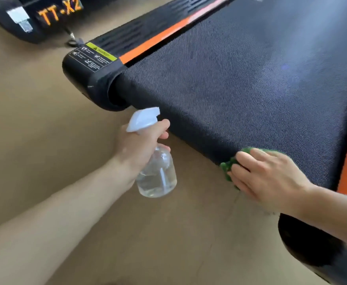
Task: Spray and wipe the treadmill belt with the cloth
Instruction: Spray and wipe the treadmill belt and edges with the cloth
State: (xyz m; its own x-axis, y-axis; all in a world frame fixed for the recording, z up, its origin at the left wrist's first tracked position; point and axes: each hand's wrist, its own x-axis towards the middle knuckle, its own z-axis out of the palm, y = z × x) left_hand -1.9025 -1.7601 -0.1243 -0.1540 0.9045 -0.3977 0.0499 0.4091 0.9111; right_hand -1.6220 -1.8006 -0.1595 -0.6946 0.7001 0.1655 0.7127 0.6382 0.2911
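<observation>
Two hands are busy at the rear end of the treadmill belt [240, 75]. The left hand [139, 147] is curled around the neck of a clear spray bottle [158, 173], with one finger near the white trigger [142, 120]; the bottle hangs over the floor [35, 140], just beside the belt edge. The right hand [269, 177] presses a green cloth [227, 167] on the belt's rear edge, the fingers mostly straight and bent a little over it.

The cloth looks soft and light, so it probably folds easily and is best held flat under the palm. The bottle seems light and perhaps slippery when wet; the neck is the safe place to hold. The belt looks rough and firm.

Orange letters "TT-X2" [59, 11] can be read on another machine. The warning sticker [92, 56] on the end cap is too small to read.
</observation>
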